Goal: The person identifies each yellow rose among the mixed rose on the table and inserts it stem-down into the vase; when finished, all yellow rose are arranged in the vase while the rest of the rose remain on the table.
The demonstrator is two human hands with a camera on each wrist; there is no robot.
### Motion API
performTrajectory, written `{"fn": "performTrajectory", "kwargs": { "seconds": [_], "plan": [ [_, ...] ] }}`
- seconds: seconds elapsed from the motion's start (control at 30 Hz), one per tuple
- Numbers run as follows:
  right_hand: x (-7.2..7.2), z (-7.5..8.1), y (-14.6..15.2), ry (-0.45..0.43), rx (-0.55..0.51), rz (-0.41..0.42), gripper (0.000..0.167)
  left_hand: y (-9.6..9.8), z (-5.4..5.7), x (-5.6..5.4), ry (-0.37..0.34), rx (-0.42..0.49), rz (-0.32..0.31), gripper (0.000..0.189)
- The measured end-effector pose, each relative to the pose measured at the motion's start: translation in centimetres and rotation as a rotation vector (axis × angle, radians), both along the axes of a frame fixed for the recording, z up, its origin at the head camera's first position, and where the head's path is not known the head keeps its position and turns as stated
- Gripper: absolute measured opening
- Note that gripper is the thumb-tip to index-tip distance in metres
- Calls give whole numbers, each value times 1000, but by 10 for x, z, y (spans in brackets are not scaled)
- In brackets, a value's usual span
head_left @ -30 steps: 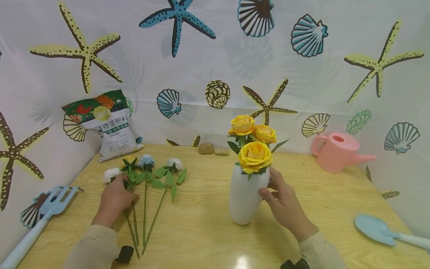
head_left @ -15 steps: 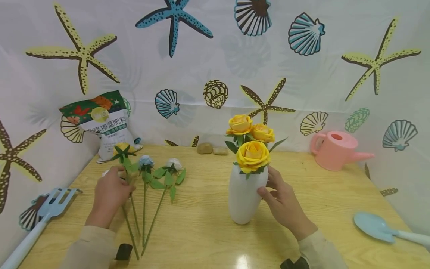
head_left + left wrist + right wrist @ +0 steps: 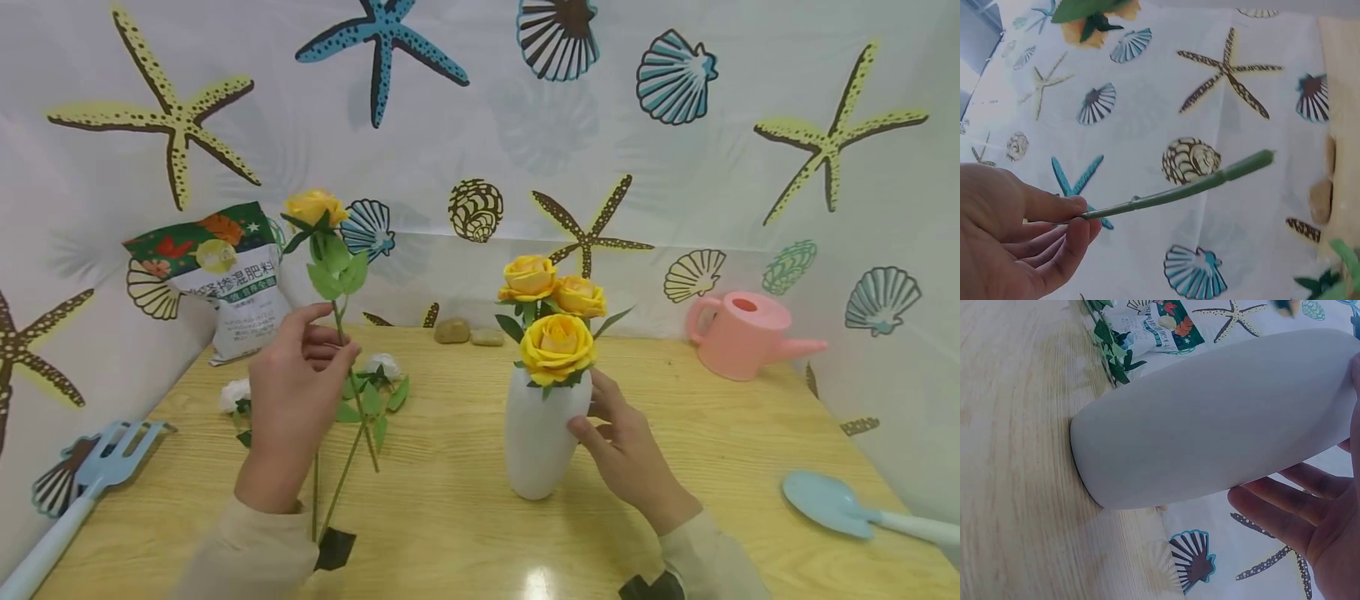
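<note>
In the head view my left hand (image 3: 296, 400) pinches the stem of a yellow artificial rose (image 3: 315, 208), held upright above the table. The lower stem (image 3: 1185, 189) sticks out from between thumb and fingertips in the left wrist view. My right hand (image 3: 630, 454) holds the right side of a white vase (image 3: 538, 433), thumb in front and fingers behind. That vase stands upright on the table with three yellow roses (image 3: 557, 346) in it. A white rose (image 3: 236, 395) lies left of my left hand, another white rose (image 3: 384, 367) right of it. A blue flower is hidden behind that hand.
A fertilizer bag (image 3: 251, 312) leans at the back left. Two stones (image 3: 452, 331) lie at the back edge, and a pink watering can (image 3: 742, 335) stands back right. A light-blue garden fork (image 3: 105, 475) lies left; a light-blue trowel (image 3: 832, 504) lies right.
My left hand has lifted the yellow rose off the table, up and slightly to the right. My right hand stays at the vase, which has not moved.
</note>
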State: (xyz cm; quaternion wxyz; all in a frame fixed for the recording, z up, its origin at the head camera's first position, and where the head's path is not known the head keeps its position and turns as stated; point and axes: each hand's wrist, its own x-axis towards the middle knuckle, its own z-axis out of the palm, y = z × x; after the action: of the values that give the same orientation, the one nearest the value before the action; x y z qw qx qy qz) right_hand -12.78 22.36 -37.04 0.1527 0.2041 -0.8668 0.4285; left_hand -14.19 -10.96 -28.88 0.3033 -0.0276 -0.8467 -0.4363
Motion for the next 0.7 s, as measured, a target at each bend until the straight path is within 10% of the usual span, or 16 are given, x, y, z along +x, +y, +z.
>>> {"fn": "performTrajectory", "kwargs": {
  "seconds": [0.23,0.7],
  "plan": [
    [-2,0,-1,-12,-3,-9,56,47,16,1,350,170,-153,40],
    [0,1,0,-32,-2,-1,58,85,32,12,664,526,-369,34]
  ]
}}
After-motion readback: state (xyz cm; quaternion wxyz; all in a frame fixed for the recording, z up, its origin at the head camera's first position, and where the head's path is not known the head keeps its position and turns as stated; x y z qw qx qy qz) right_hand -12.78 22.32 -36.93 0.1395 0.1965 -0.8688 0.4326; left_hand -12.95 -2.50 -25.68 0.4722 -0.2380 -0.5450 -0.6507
